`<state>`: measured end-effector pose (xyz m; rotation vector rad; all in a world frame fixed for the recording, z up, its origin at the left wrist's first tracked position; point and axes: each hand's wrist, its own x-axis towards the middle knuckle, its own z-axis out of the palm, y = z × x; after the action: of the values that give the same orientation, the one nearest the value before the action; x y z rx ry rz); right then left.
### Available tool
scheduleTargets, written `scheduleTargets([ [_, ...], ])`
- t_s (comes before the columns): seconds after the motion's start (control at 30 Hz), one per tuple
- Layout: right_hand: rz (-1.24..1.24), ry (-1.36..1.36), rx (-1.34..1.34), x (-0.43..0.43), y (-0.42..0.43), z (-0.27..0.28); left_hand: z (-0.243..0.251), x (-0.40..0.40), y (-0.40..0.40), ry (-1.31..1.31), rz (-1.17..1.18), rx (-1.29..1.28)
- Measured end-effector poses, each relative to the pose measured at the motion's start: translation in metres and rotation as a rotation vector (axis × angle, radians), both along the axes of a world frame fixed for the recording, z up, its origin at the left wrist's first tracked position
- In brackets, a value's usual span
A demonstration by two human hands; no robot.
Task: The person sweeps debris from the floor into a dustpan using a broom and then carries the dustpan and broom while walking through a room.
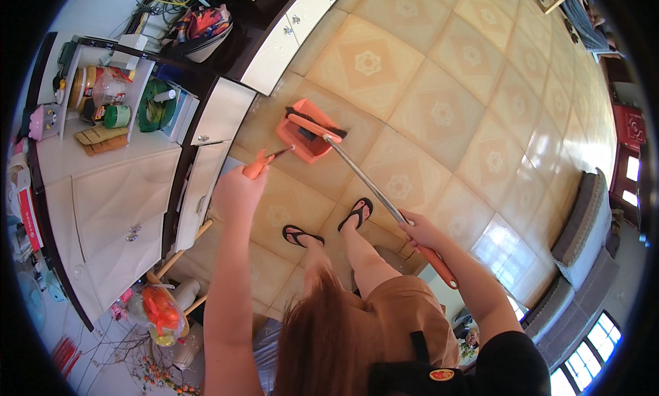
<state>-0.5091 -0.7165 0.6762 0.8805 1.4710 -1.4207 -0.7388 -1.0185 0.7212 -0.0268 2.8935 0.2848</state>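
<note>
My left hand (237,190) is closed around the orange handle of a dustpan (313,151), whose coral pan lies on the tiled floor (355,164). My right hand (423,230) grips the metal pole of a broom (368,182) just above its orange end grip. The broom's orange head (311,127) with dark bristles rests over the dustpan, partly covering its inside. Something dark blue or black shows inside the pan below the head; I cannot tell what it is. My feet in black flip-flops (355,213) stand on the floor behind the dustpan.
White cabinets (223,110) with dark tops run along the left, holding jars and a bag (203,33). A wooden-framed piece (180,249) with plastic bags stands at lower left. A grey sofa (571,241) is on the right. At the far upper right, part of another person (584,23) shows.
</note>
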Motion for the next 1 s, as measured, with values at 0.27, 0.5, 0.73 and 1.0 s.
scheduleTargets([
  [0.27, -0.431, -0.095, -0.038, 0.089, 0.019, 0.032, -0.001, 0.006, -0.014, 0.006, 0.006, 0.003],
  [0.5, -0.886, -0.167, 0.161, 0.175, 0.059, 0.027, 0.004, 0.009, -0.014, -0.005, 0.012, 0.0],
  [0.73, -1.281, -0.158, 0.236, 0.241, 0.098, -0.006, -0.008, 0.013, -0.016, -0.035, 0.049, 0.017],
  [1.0, -1.216, -0.099, 0.155, 0.197, 0.121, -0.065, -0.006, 0.011, -0.004, 0.031, -0.029, -0.001],
])
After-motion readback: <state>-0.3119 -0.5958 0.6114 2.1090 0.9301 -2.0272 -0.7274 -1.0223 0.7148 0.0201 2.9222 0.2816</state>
